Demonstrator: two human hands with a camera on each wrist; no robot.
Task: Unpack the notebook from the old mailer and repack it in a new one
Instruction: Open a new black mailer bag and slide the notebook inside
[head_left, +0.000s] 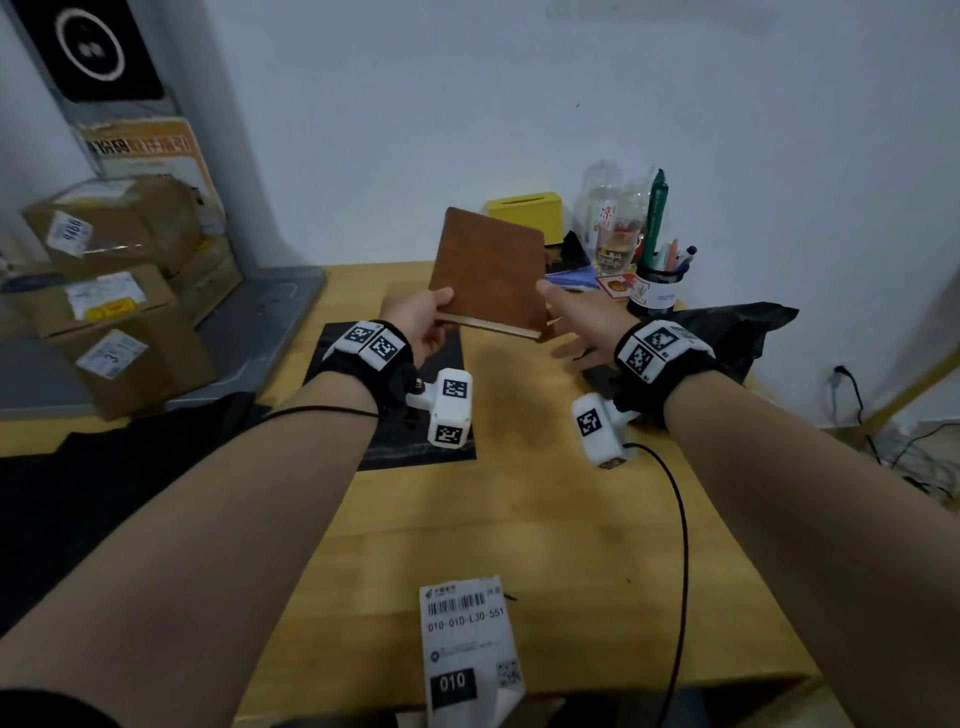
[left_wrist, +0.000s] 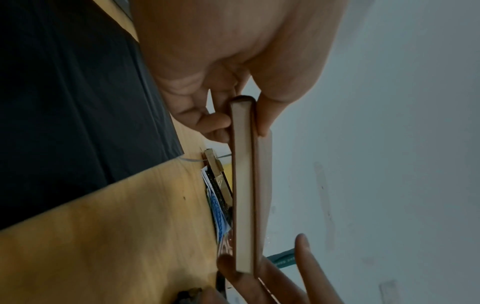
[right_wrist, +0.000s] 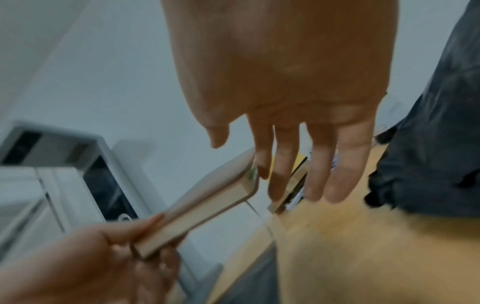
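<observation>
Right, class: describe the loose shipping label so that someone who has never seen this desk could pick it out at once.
Start at the yellow wooden desk and follow it to the edge nearest the person, between the two forearms. There a white shipping label lies alone, hanging partly over the edge. A barcode, the printed code 010-010-L30-551 and a black box reading 010 set it apart from the labels stuck on the cardboard parcels at the left.

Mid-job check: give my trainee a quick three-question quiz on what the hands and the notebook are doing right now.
1. True or false: the brown leather-look notebook lies flat on the yellow wooden table.
2. Which hand grips the notebook's corner? A) left hand B) right hand
3. Fill in: the flat black plastic mailer lies under the ___ wrist.

Key: 1 false, it is held up in the air; 2 A, the right hand's fingers are straight beside it; 3 left.
</observation>
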